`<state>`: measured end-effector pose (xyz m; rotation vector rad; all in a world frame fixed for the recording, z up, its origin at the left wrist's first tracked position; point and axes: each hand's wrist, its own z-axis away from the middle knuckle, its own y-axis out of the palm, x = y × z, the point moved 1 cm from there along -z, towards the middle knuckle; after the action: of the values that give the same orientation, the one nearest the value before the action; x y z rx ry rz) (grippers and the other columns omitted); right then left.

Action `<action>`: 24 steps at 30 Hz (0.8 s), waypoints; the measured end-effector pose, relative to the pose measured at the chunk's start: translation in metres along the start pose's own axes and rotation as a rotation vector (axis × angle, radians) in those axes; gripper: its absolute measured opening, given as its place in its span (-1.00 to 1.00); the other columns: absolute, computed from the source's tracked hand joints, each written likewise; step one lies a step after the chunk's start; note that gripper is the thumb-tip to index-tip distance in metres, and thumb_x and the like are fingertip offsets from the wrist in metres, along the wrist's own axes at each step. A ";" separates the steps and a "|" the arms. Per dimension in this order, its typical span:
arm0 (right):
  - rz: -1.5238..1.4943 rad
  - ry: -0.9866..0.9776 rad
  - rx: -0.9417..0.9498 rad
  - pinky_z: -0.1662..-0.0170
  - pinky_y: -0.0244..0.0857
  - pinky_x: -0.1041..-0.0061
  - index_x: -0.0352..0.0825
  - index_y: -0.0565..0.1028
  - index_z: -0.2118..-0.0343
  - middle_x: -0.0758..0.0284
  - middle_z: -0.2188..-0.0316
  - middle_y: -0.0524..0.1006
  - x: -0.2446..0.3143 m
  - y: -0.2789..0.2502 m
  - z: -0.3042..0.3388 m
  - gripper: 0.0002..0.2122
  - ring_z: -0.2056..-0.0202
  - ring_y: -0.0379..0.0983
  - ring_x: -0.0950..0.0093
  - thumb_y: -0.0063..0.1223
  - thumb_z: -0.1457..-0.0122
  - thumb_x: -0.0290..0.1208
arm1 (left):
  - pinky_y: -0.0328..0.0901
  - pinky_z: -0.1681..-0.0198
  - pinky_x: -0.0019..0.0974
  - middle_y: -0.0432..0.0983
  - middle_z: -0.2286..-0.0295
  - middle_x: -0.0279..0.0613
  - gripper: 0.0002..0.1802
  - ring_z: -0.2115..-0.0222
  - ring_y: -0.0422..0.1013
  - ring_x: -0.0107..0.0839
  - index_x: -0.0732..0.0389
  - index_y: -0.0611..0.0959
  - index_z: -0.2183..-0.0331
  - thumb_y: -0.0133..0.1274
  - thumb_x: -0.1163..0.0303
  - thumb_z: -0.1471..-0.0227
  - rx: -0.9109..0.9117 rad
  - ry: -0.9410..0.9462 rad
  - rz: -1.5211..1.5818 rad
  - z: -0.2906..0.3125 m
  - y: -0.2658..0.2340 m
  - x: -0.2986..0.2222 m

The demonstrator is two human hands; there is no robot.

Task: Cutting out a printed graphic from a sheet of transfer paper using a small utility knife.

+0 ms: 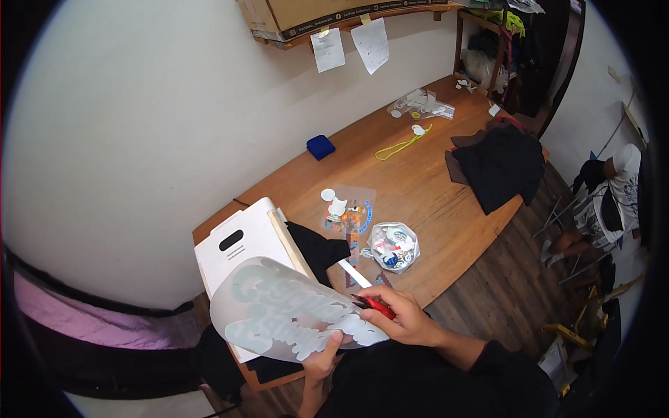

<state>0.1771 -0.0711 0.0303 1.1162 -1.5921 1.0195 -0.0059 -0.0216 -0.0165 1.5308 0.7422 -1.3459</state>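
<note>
My left hand (322, 359) is closed on the lower edge of a large, curled translucent film sheet (240, 285) with pale, raised lettering shapes. My right hand (404, 317) grips a pair of red-handled scissors (378, 306), their dark end against the right edge of the sheet. The blades are mostly hidden by the fingers and film. Just beyond the right hand, a white strip (355, 273) lies on the table. The sheet partly covers a white machine (251, 233) with a dark oval opening and a black cloth (317, 251) beside it.
A clear bowl (416, 251) of cut scraps stands on the wooden table (446, 230), near printed film pieces (352, 209). Farther back are a blue folded cloth (320, 147), a yellow cord (397, 150) and black garments (495, 167). Another person (613, 195) is at the far right.
</note>
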 end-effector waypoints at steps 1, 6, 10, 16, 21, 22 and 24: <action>0.001 -0.001 0.002 0.27 0.30 0.56 -0.43 0.38 0.15 0.18 0.35 0.50 -0.002 -0.001 0.000 -0.71 0.33 0.47 0.46 0.08 -0.07 -0.45 | 0.36 0.30 -0.39 0.53 0.41 -0.04 -0.78 0.41 0.47 -0.30 0.45 0.51 0.26 0.00 0.59 0.03 -0.002 0.002 0.002 0.000 0.000 0.001; -0.197 0.091 0.033 0.20 0.29 0.61 -0.46 0.35 0.13 0.24 0.29 0.49 -0.027 0.000 0.005 -0.73 0.24 0.42 0.59 0.00 -0.15 -0.44 | 0.48 0.33 -0.37 0.35 0.22 0.06 -0.48 0.26 0.43 -0.19 0.44 0.25 0.05 0.00 0.67 0.10 0.066 0.006 -0.013 -0.001 0.000 0.005; -0.401 0.172 0.000 0.20 0.27 0.66 -0.47 0.33 0.13 0.28 0.28 0.47 -0.046 0.005 0.006 -0.76 0.24 0.39 0.67 -0.03 -0.17 -0.48 | 0.49 0.33 -0.34 0.31 0.20 0.08 -0.47 0.24 0.42 -0.17 0.47 0.23 0.04 0.01 0.68 0.09 0.013 -0.059 0.067 0.002 0.012 -0.003; -0.503 0.199 -0.053 0.18 0.27 0.69 -0.46 0.30 0.12 0.32 0.29 0.45 -0.055 0.007 0.008 -0.77 0.24 0.36 0.69 -0.08 -0.19 -0.52 | 0.51 0.33 -0.30 0.26 0.16 0.11 -0.41 0.25 0.43 -0.16 0.45 0.16 0.00 -0.01 0.72 0.09 -0.015 -0.097 0.134 -0.003 0.018 -0.003; -0.472 0.181 -0.071 0.19 0.27 0.69 -0.46 0.30 0.12 0.32 0.29 0.45 -0.060 0.007 0.008 -0.76 0.24 0.36 0.70 -0.06 -0.18 -0.52 | 0.51 0.33 -0.31 0.27 0.16 0.11 -0.36 0.23 0.42 -0.17 0.40 0.12 -0.04 -0.02 0.73 0.10 -0.017 -0.135 0.175 -0.005 0.021 -0.006; -0.473 0.183 -0.072 0.19 0.27 0.69 -0.46 0.30 0.12 0.32 0.29 0.45 -0.062 0.007 0.008 -0.76 0.24 0.36 0.70 -0.06 -0.18 -0.52 | 0.51 0.33 -0.31 0.27 0.16 0.11 -0.36 0.23 0.42 -0.17 0.40 0.12 -0.04 -0.02 0.73 0.10 -0.017 -0.137 0.174 -0.006 0.021 -0.006; -0.433 0.176 -0.083 0.20 0.28 0.68 -0.46 0.31 0.13 0.31 0.30 0.46 -0.065 0.009 0.009 -0.77 0.25 0.37 0.69 -0.05 -0.17 -0.51 | 0.51 0.32 -0.31 0.27 0.16 0.10 -0.35 0.23 0.41 -0.17 0.40 0.12 -0.04 -0.02 0.73 0.10 -0.041 -0.124 0.178 -0.006 0.021 -0.005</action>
<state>0.1783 -0.0634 -0.0355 1.2102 -1.1738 0.7328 0.0145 -0.0234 -0.0064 1.4316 0.5400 -1.2721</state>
